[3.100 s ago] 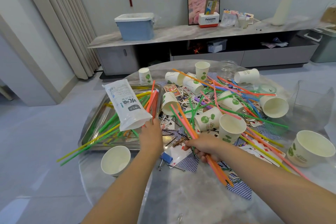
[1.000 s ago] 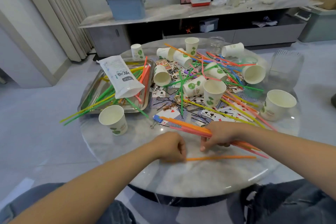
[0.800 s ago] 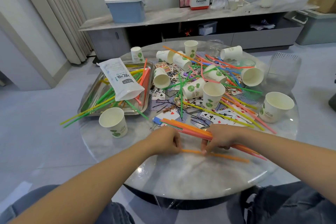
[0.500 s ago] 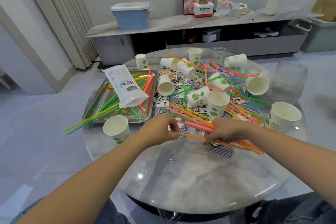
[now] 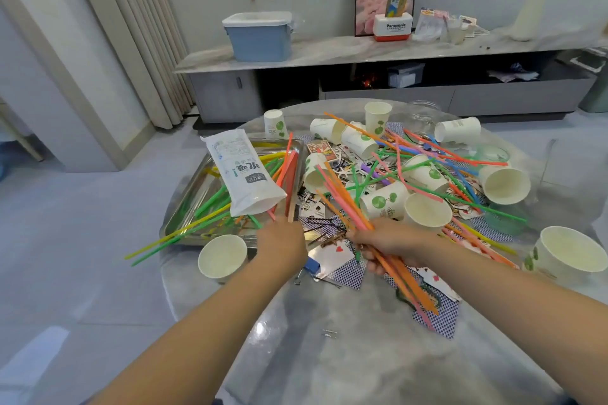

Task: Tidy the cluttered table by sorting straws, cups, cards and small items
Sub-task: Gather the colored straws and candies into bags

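Right hand (image 5: 391,245) grips a bundle of orange and pink plastic straws (image 5: 348,204); left hand (image 5: 281,242) holds one orange straw (image 5: 292,194) beside the white printed pouch (image 5: 245,176) (distant white-and-red box (image 5: 393,27) reads "Panasonic").

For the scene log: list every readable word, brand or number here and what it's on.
"Panasonic": white and red box on the sideboard.
Large Chinese characters, not legible to me: white straw bag on the steel tray.
Small print on the paper cups: too blurred to read.
Playing cards: only suit marks show.

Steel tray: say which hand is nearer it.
Left. The left hand is at the steel tray's near corner, holding a straw; the right hand grips a straw bundle beside it.
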Tool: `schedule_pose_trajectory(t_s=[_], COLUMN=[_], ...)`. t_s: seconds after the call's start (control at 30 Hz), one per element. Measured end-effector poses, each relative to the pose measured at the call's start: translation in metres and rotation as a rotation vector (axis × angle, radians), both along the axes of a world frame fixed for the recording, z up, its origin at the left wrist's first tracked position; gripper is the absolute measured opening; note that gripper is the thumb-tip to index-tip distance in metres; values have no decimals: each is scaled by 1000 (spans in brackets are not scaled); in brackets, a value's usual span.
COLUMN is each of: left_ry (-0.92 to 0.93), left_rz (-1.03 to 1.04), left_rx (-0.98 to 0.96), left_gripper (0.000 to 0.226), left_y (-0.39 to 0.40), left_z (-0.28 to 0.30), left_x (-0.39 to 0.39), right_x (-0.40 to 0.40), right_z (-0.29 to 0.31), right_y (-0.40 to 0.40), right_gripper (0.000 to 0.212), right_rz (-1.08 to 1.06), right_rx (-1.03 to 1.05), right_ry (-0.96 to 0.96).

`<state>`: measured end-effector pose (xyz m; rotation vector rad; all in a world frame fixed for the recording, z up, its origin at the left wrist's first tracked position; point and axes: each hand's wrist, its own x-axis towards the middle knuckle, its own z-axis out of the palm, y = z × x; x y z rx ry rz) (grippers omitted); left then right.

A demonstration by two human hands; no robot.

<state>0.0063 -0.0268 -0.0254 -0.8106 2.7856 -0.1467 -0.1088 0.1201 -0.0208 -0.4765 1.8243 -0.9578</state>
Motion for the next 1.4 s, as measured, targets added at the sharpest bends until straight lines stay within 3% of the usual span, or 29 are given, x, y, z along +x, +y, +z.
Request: schedule_pose_trajectory(t_s=[0.2,0.4,0.6,0.83,1.03,1.17,1.3,1.4], left_ry=[31,231,463,588,717,716,762,771], left_rz=[-34,65,70,73,229,404,636,677], left_rx=[94,380,684,909,1329,1444,1498,1555], left_gripper=[32,16,19,16,16,15,31,14], left_y=[-1,4,22,31,30,33,26,25], left_z=[1,10,17,15,15,12,9,17], left_x=[6,15,17,18,8,-4,-16,-26], right_x=[0,9,19,17,10,1,-7,-9], right_z=[-7,-11,-16,-15,-8,-2,10,15], right_y=[-14,-19,-22,-13,5,14,30,41], right_gripper=[21,23,26,21,16,23,26,30], right_rz=[-57,-85,-147,-215,-228,-213,-168,-144], right_rx=[-22,-19,-52,-138,-167,-74,-33,-13], right_ry=[-106,-175,-339,-465,-501,-411,-406,-438])
